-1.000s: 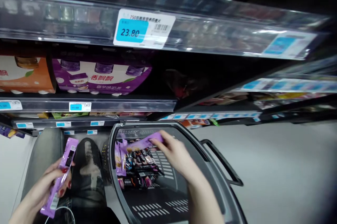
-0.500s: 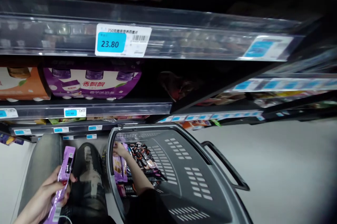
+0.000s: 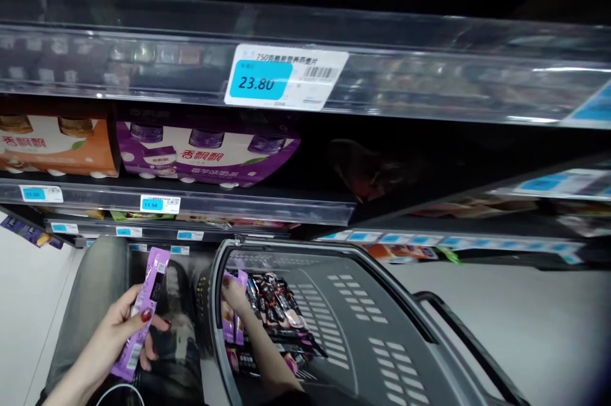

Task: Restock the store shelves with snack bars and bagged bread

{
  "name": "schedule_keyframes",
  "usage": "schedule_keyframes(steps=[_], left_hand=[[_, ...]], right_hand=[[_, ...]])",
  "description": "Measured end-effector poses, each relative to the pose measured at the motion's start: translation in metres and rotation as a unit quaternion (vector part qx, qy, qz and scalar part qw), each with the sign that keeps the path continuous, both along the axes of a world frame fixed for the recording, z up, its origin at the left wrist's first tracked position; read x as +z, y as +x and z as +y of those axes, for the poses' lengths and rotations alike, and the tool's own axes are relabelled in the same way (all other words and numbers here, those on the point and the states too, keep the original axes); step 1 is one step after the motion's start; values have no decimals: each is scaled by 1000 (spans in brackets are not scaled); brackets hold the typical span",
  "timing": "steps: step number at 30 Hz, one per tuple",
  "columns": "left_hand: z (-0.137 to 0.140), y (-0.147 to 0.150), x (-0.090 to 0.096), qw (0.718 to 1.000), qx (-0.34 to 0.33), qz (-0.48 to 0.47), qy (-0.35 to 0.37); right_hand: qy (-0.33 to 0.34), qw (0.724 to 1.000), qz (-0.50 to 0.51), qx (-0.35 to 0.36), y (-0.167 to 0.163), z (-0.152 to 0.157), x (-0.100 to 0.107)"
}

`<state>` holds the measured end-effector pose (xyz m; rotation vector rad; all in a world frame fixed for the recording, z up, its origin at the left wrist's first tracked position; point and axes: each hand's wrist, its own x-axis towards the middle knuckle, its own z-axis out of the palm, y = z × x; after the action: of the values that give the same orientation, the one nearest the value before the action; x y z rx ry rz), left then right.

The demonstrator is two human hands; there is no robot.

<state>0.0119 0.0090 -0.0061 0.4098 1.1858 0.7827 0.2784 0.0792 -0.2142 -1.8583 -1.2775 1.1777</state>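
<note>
My left hand (image 3: pixel 125 334) is closed round a long, slim purple stick packet (image 3: pixel 156 267), thumb pressed on its front. The packet stands tilted above my knees, with a dark printed panel and a barcode showing. My right hand (image 3: pixel 233 293) reaches down inside the grey shopping basket (image 3: pixel 400 310), at its left end. Its curled fingers are at the top of similar purple packets (image 3: pixel 229 324), and the fingertips are partly hidden. Beside it in the basket lies a heap of shiny black packets (image 3: pixel 274 304) with coloured print.
Shelves rise ahead, with a price strip (image 3: pixel 420 84) near my view. A purple carton of cups (image 3: pixel 210 154) and an orange carton (image 3: pixel 57 145) stand on the lower shelf. The basket's black handle (image 3: pixel 470 342) sticks out to the right. My knees (image 3: pixel 102 291) are left of the basket.
The view has swung left, so shelves and basket sit farther right. My left hand still holds its packet, now a little higher in view. My right hand stays at the packets inside the basket.
</note>
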Motion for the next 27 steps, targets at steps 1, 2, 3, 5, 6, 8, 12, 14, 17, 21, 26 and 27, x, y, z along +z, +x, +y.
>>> schedule_keyframes(steps=[1,2,3,5,6,8,12,14,17,21,26,27], left_hand=[[0,-1,-2,1000,-2,2,7],[0,-1,-4,1000,-7,3,13],[0,-2,-7,1000,-15,3,18],[-1,-4,-12,999,-40,-3,19],[-2,-3,-14,998,-55,-9,17],[-4,0,-16,996,-86,-24,7],[-5,11,-11,986,-159,-50,-5],[-3,13,-5,981,-190,-44,-1],[0,5,4,978,-203,-40,22],[3,-17,11,991,-95,-57,69],[5,-30,15,990,133,2,41],[6,-30,17,988,150,-3,43]], right_hand=[[2,1000,-17,-14,2,3,4],[4,999,-36,-32,5,6,11],[12,997,-52,-53,8,10,21],[44,992,-70,-94,11,16,51],[64,989,-74,-109,9,16,70],[102,990,-31,-87,-1,13,112],[60,956,211,197,-45,-2,181],[-20,932,238,273,-63,-5,197],[-70,941,249,220,-75,-2,200],[-66,933,335,113,-73,2,197],[-23,898,425,111,-71,-5,199],[-15,893,436,114,-71,-7,199]])
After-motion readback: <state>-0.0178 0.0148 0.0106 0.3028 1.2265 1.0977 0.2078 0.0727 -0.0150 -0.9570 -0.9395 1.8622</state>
